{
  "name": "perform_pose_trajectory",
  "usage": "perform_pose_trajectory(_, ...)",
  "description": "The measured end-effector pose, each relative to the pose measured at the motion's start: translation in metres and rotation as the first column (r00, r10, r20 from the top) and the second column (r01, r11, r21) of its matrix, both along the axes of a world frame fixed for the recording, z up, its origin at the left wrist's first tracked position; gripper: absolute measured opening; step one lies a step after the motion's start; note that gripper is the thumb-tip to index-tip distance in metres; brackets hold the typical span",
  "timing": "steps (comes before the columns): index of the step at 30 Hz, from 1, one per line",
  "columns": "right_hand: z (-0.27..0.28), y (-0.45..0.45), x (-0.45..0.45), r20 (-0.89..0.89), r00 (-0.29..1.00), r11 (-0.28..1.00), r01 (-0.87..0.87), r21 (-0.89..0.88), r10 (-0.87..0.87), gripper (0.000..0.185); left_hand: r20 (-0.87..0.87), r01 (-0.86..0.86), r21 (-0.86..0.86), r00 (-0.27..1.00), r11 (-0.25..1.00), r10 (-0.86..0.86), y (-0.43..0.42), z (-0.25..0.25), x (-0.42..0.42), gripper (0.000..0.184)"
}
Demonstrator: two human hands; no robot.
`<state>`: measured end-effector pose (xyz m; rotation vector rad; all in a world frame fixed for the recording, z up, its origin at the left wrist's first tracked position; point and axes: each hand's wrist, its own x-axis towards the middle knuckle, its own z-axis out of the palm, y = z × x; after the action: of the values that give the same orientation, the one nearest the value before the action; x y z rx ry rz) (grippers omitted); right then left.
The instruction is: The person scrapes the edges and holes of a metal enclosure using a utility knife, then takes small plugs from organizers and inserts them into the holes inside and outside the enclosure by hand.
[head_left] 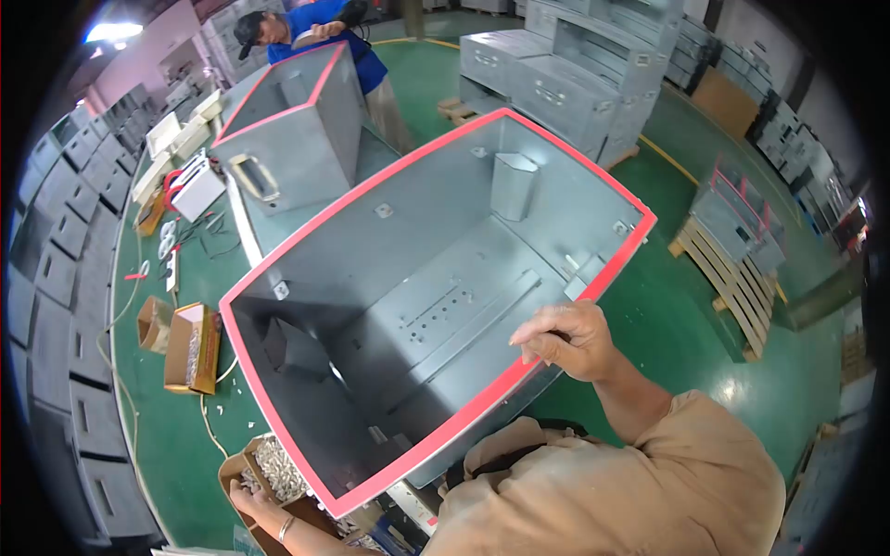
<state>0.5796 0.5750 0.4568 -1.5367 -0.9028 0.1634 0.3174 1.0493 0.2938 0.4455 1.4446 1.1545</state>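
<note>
A large open grey metal box (445, 306) with a red strip around its rim lies in front of me. My right hand (565, 341) is over the near right part of the rim, its fingers curled and pressed together; whatever they may hold is too small to name. At the lower left, my left hand (255, 505), with a bracelet at the wrist, reaches into a cardboard tray (230, 471) beside small whitish metal parts (281, 468). Its fingertips are too unclear to show whether they grip anything.
Beyond stands a second red-rimmed metal box (278, 153), with a co-worker in blue (311, 28) leaning over it. A small-parts carton (193, 350), cables and tools lie on the left. Metal cabinets (565, 93) stand behind; a loaded pallet (732, 283) is at right.
</note>
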Motion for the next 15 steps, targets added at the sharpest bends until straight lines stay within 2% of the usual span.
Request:
perform_pose_trajectory(1, 0.0, -0.001, -0.001, -0.007, 1.0, 1.0, 0.017, 0.006, -0.017, 0.01, 0.127, 0.033, 0.043, 0.991, 0.998, -0.039, -0.002, -0.003, 0.002, 0.035)
perform_pose_trajectory(2, -0.001, -0.003, -0.001, -0.019, 0.999, 1.0, 0.03, 0.009, -0.03, 0.01, 0.176, 0.124, 0.2, 0.971, 0.972, -0.16, 0.015, -0.024, -0.009, 0.031)
perform_pose_trajectory(3, -0.003, -0.003, -0.002, -0.035, 0.999, 0.999, 0.035, 0.009, -0.034, 0.01, 0.151, 0.18, 0.219, 0.965, 0.959, -0.215, 0.028, -0.037, -0.009, 0.03)
perform_pose_trajectory(4, -0.007, -0.001, -0.002, 0.045, 0.996, 0.995, 0.078, 0.06, -0.08, 0.011, 0.122, 0.225, 0.234, 0.958, 0.946, -0.259, 0.039, -0.049, -0.014, 0.029)
perform_pose_trajectory(5, -0.01, 0.0, -0.003, 0.041, 0.993, 0.99, 0.106, 0.095, -0.11, 0.01, 0.089, 0.262, 0.249, 0.952, 0.932, -0.292, 0.043, -0.054, -0.023, 0.028)
perform_pose_trajectory(7, -0.017, -0.002, -0.003, 0.032, 0.987, 0.972, 0.15, 0.178, -0.158, 0.01, -0.04, 0.213, 0.231, 0.977, 0.949, -0.21, 0.021, -0.031, -0.008, 0.026)
perform_pose_trajectory(9, -0.019, 0.005, -0.004, 0.033, 0.981, 0.947, 0.175, 0.27, -0.19, 0.01, -0.03, 0.149, 0.215, 0.989, 0.965, -0.146, 0.037, -0.053, -0.021, 0.027)
perform_pose_trajectory(13, -0.021, 0.004, 0.0, 0.067, 0.984, 0.929, 0.132, 0.346, -0.165, 0.01, -0.067, 0.25, 0.319, 0.968, 0.914, -0.242, 0.013, -0.046, -0.022, 0.026)
perform_pose_trajectory(15, -0.021, 0.004, 0.004, 0.076, 0.993, 0.92, 0.059, 0.387, -0.095, 0.01, -0.057, 0.29, 0.37, 0.955, 0.883, -0.29, 0.012, -0.05, -0.026, 0.025)
